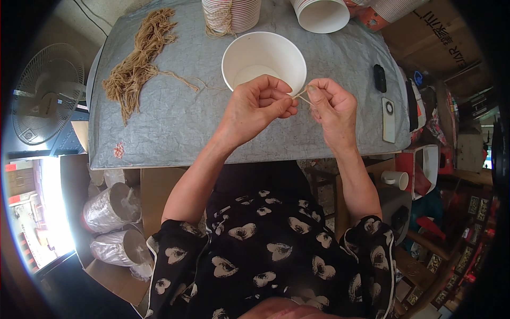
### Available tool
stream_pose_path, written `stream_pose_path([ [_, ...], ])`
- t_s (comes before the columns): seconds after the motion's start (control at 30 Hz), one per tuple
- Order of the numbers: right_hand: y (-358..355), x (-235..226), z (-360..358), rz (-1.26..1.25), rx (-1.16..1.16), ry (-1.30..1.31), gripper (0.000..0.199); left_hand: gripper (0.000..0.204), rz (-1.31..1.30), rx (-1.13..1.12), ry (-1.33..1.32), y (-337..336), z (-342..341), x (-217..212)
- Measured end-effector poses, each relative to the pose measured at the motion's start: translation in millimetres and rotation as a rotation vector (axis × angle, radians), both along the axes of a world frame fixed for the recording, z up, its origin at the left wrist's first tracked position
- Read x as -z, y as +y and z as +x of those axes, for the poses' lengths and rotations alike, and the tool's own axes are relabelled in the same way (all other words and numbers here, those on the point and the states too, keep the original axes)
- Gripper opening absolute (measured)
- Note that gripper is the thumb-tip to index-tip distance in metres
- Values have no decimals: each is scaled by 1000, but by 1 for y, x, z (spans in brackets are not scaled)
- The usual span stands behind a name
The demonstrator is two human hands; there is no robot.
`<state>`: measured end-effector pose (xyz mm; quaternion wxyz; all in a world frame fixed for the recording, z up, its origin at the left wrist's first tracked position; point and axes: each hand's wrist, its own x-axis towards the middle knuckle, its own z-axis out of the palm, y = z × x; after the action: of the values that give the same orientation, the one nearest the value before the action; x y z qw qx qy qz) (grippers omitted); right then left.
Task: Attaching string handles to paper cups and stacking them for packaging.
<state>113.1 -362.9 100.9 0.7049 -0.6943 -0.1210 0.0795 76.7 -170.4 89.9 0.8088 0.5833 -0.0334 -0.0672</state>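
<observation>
Between my two hands a thin tan string point(301, 94) is pinched, crossing or looping in the small gap between the fingertips. My left hand point(264, 99) is closed, thumb against the fingers on the string. My right hand point(332, 106) pinches the string between thumb and forefinger. Just behind them stands a white paper tub point(264, 50), open end up and tilted toward me, its near rim partly hidden by my left hand. A large bundle of tan strings point(141, 64) lies at the left of the table, with a few loose strands trailing toward the tub.
The table has a grey cover point(180, 127). At its back stand a stack of paper tubs point(231, 13) with string on it and another white tub point(321, 16) on its side. A phone point(389, 119) and a black object point(379, 78) lie at right. A fan point(48, 95) stands left.
</observation>
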Motion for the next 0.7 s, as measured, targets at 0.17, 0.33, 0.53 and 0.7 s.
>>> stream_pose_path([
  [0.17,-6,-7,-2,15,-15,-7,17,19,74,-52,-79,-4,-5,-2],
  [0.33,-21,-22,-12,-192,-99,-92,16,20,546,-117,-382,-6,-10,-12],
  [0.53,-51,-37,-17,-414,-250,-69,10,14,757,-160,-660,-11,-15,-10],
  [0.7,-65,-42,-20,-224,-221,-169,8,13,785,-258,-607,-17,-17,-9],
])
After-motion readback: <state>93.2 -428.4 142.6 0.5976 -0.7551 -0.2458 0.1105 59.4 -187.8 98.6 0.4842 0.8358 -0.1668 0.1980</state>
